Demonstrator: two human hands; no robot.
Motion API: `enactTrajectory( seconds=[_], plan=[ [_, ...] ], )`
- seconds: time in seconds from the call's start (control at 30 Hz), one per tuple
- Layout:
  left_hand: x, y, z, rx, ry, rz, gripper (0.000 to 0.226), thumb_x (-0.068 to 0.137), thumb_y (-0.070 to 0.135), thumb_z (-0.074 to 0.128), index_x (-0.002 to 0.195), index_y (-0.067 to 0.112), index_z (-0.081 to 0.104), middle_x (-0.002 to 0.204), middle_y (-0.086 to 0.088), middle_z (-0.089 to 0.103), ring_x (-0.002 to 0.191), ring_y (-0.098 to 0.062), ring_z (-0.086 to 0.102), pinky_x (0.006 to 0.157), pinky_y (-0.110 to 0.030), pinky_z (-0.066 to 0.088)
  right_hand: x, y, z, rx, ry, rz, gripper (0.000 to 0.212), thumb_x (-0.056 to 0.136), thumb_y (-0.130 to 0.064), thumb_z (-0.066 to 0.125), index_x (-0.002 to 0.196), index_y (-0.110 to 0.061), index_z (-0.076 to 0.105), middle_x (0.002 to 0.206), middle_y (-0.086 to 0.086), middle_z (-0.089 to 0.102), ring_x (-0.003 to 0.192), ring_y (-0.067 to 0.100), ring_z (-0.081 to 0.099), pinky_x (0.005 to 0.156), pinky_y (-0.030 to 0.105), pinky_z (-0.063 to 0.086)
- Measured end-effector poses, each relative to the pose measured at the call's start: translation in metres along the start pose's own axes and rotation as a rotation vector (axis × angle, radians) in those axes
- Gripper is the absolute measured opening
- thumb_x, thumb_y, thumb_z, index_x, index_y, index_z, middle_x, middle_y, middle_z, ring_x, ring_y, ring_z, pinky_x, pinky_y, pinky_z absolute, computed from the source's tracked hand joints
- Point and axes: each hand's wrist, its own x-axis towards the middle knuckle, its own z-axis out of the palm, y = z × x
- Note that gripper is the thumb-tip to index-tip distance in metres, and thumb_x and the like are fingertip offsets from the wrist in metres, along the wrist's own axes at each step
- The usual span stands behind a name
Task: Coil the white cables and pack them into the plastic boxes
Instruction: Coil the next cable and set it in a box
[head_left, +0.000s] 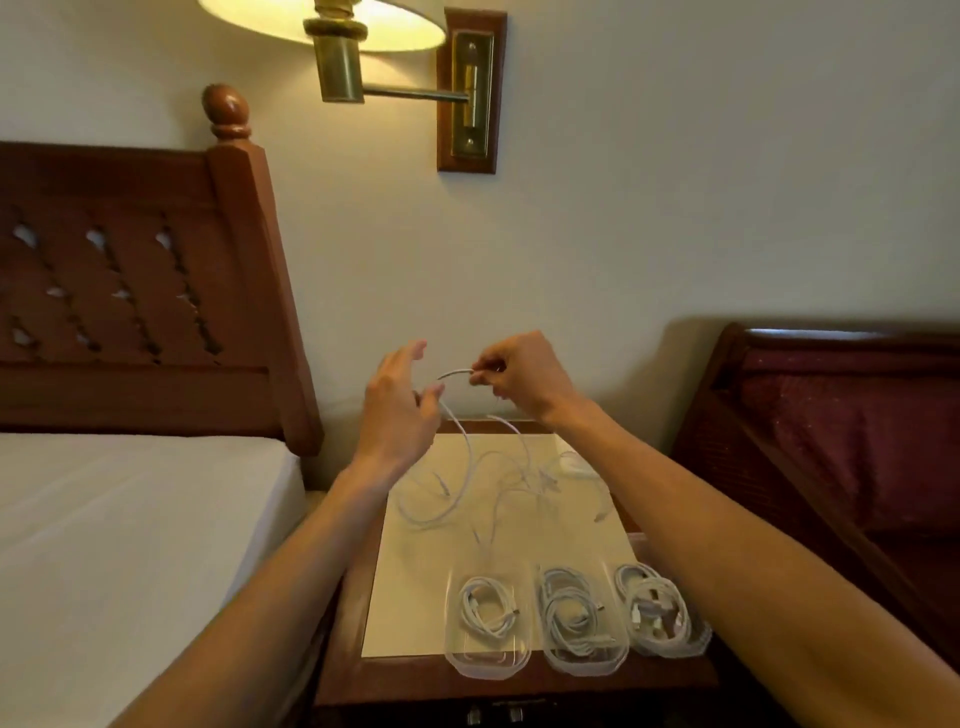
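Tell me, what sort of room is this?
Probably a bedroom, maybe in a hotel. A bed with a carved wooden headboard stands at the left, a brass wall lamp hangs above, and the cables lie on a nightstand beside the bed.

White cables (467, 488) lie on a cream desk (415, 597); clear boxes (488, 618); red-brown carved headboard (130, 291); maroon chair (841, 426); brass lamp (343, 62).
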Motion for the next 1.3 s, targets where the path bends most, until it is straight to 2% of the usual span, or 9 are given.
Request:
enactTrajectory(
  seconds=[0.13,0.33,0.53,0.7,0.83,0.9,1.0,1.13,1.3],
  plan=[
    [0.042,0.042,-0.005,-0.154,-0.21,-0.001,0.02,0.097,0.004,0.055,0.112,0.009,0.068,0.102,-0.01,0.07,0.068,-0.019,0.07,0.063,-0.027,0.058,-0.005,-0.011,-0.038,0.008,0.132,-0.074,0.01,0.084,-0.015,0.074,0.09,-0.009,0.078,0.075,0.004,0.075,0.055,0.011,0.066,0.067,0.031,0.058],
    [0.066,0.108,-0.033,0.117,-0.042,0.532,0.01,0.091,0.005,0.065,0.094,0.007,0.074,0.094,-0.005,0.07,0.08,-0.008,0.062,0.072,-0.01,0.049,-0.011,-0.013,-0.057,0.124,0.179,-0.045,0.007,0.092,-0.007,0.063,0.092,-0.003,0.068,0.081,0.008,0.068,0.059,0.018,0.065,0.061,0.025,0.057],
    [0.07,0.147,-0.092,0.027,0.128,0.701,0.012,0.088,0.003,0.068,0.095,0.007,0.077,0.096,0.0,0.069,0.09,-0.007,0.062,0.083,-0.009,0.047,-0.033,0.032,-0.038,0.155,0.094,0.33,0.018,0.098,-0.002,0.05,0.087,-0.007,0.063,0.086,0.015,0.065,0.06,0.024,0.065,0.053,0.018,0.054],
    [0.055,0.093,-0.109,0.129,0.077,0.51,0.015,0.087,0.001,0.069,0.095,0.011,0.077,0.095,0.001,0.071,0.088,-0.012,0.065,0.08,-0.005,0.043,-0.027,0.033,-0.065,0.136,0.289,0.4,0.021,0.097,-0.016,0.056,0.088,-0.011,0.074,0.077,0.003,0.074,0.065,0.011,0.064,0.074,0.028,0.055],
    [0.043,0.035,-0.087,0.263,-0.25,0.078,0.038,0.096,0.008,0.057,0.134,0.013,0.057,0.135,-0.008,0.058,0.111,-0.025,0.064,0.095,-0.027,0.049,-0.016,-0.003,-0.092,0.229,0.332,0.223,0.017,0.095,-0.017,0.061,0.091,-0.009,0.076,0.074,0.002,0.074,0.069,0.008,0.067,0.073,0.019,0.049],
    [0.034,0.037,-0.074,0.185,-0.332,-0.079,0.049,0.098,0.011,0.053,0.146,0.015,0.041,0.14,-0.006,0.051,0.08,-0.025,0.073,0.065,-0.033,0.059,-0.012,-0.02,-0.101,0.213,0.304,0.132,0.016,0.094,-0.018,0.063,0.093,-0.009,0.076,0.073,0.001,0.074,0.068,0.006,0.066,0.074,0.018,0.049],
    [0.031,0.067,-0.058,0.04,-0.238,-0.025,0.052,0.099,0.012,0.053,0.148,0.014,0.038,0.139,-0.004,0.052,0.052,-0.021,0.069,0.043,-0.027,0.053,-0.013,-0.039,-0.106,0.097,0.223,0.003,0.017,0.091,-0.022,0.065,0.096,-0.011,0.077,0.073,-0.004,0.071,0.07,0.007,0.068,0.08,0.021,0.053],
    [0.03,0.107,-0.05,-0.194,-0.31,0.139,0.048,0.099,0.005,0.051,0.146,0.015,0.041,0.135,0.002,0.05,0.07,-0.022,0.073,0.052,-0.035,0.059,-0.022,-0.058,-0.107,0.055,0.177,-0.087,0.017,0.092,-0.021,0.065,0.101,-0.011,0.075,0.075,-0.007,0.069,0.068,0.002,0.065,0.075,0.012,0.049],
    [0.032,0.115,-0.058,-0.099,-0.156,0.383,0.012,0.093,0.011,0.063,0.097,0.006,0.073,0.085,-0.004,0.071,0.073,-0.011,0.069,0.073,-0.033,0.058,-0.041,-0.069,-0.116,0.16,0.125,-0.136,0.017,0.096,-0.016,0.058,0.095,-0.01,0.074,0.073,-0.004,0.069,0.062,0.002,0.063,0.068,0.011,0.048]
  ],
)
